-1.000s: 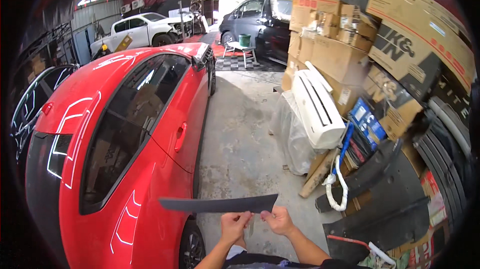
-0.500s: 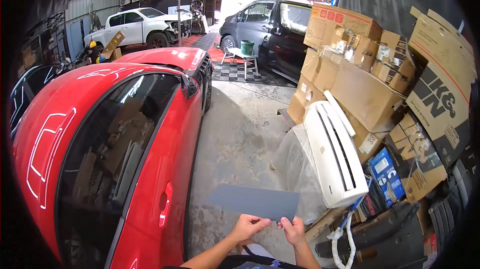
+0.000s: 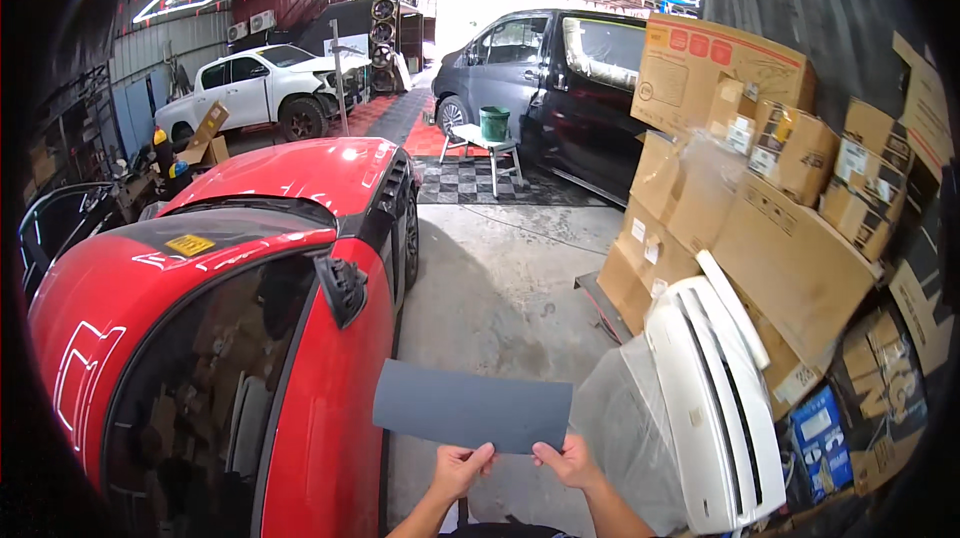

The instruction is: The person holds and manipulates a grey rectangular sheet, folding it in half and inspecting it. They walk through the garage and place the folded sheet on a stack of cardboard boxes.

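A thin, dark grey oblong sheet, by its look sandpaper, spans the space between me and the concrete floor, its face turned up. My left hand pinches its near edge around the middle, thumb on top. Close to the sheet's near right corner, my right hand grips the same edge between thumb and fingers. A small gap separates the two hands. The sheet's left end overlaps the lower side of a red car in the view.
A white air-conditioner unit and stacked cardboard boxes line the right side. Ahead, a small bench carries a green bucket beside a dark van. A white pickup stands far left. The red car's mirror juts out.
My viewpoint has moved forward along the red car. The sheet has shifted left and shows more of its face. My hands are a little farther apart, both still gripping it.
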Demonstrator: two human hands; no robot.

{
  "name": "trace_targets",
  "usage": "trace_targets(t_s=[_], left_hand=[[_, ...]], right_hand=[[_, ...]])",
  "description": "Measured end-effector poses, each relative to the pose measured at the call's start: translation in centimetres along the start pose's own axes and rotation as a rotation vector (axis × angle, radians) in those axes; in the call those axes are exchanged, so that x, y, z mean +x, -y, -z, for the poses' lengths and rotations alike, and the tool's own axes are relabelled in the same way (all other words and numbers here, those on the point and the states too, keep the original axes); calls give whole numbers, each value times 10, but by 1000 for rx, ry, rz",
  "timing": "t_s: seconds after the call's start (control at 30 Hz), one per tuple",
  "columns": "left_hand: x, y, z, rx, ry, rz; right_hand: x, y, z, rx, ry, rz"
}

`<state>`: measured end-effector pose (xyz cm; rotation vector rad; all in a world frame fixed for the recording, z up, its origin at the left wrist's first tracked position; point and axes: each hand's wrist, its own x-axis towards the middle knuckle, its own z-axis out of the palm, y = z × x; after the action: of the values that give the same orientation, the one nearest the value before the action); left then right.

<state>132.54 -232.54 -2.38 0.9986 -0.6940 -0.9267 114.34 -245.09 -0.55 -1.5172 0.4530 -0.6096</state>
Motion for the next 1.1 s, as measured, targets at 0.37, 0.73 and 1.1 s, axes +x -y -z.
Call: trace_targets(t_s=[0.37, 0.73, 1.1], left_hand=[[360, -13, 72, 168, 156, -72], [648, -20, 112, 62, 209, -158], [914, -46, 162, 167, 87, -354]], right_hand=[[312, -13, 76, -112, -229, 116], [569, -34, 167, -145, -291, 126], [846, -48, 263, 27, -172, 150]])
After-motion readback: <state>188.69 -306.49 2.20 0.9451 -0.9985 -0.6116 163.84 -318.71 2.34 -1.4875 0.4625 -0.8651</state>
